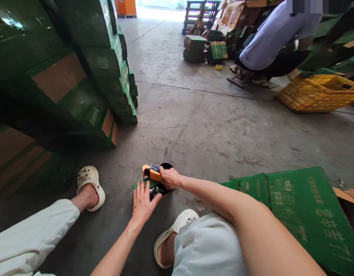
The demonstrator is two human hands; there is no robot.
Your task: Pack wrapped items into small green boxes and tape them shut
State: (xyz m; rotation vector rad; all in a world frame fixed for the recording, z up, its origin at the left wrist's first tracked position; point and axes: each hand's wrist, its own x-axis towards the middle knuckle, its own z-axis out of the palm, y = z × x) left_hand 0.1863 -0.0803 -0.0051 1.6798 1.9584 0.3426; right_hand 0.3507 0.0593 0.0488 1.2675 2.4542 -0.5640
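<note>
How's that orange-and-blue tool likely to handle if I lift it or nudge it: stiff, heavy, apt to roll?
The orange-and-blue tool is probably stiff, as its body looks like hard moulded plastic. It seems manageable one-handed, since only the right hand grips it. Set down and nudged, it might rock, given its rounded dark part.

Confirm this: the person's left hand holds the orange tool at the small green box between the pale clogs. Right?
Wrong hand: in the head view, the right hand holds the orange tool at the small green box between the pale clogs.
</note>
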